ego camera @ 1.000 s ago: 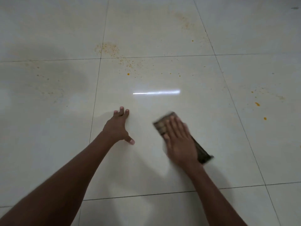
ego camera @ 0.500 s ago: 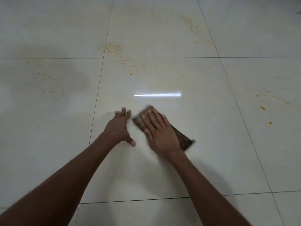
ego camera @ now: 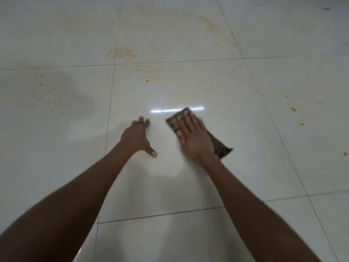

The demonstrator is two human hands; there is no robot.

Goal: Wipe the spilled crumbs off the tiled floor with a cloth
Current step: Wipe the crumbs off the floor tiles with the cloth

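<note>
Pressing flat on a dark cloth (ego camera: 219,146), right hand (ego camera: 194,138), fingers straight, nothing clenched; cloth lying on the pale tiled floor (ego camera: 217,87), one corner at a bright reflected streak (ego camera: 164,110); left hand (ego camera: 137,138) spread flat on the tile, just beside; orange crumbs (ego camera: 122,54) scattered beyond, across a grout line; more crumbs well apart at the right edge; bare glossy tile between.

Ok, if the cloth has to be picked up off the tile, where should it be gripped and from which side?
Probably the cloth corner sticking out past the right hand, toward the near right. It lies flat on the floor with that corner uncovered, so pinch it from the right; the left hand rests on the tile, apart.
</note>
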